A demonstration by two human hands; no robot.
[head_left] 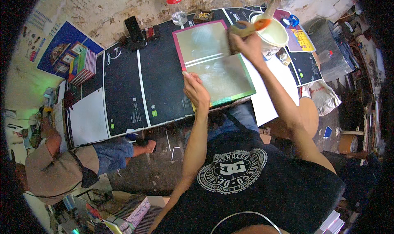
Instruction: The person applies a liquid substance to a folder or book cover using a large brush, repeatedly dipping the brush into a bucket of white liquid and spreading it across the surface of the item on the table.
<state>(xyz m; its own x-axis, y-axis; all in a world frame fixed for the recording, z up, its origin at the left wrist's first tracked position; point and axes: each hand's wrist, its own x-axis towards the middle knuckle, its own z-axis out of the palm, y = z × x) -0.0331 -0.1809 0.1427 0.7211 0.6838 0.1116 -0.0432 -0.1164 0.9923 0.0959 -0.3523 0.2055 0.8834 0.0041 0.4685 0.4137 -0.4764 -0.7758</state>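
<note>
We find the sheet [213, 59] lying flat at the worktop's [127, 94] near edge. Our left hand [196, 90] presses on its left border, fingers extended, gripping nothing. Our right hand [246, 39] is closed around a brush [256, 25] at the sheet's far right corner, just beside a white bucket [273, 33].
</note>
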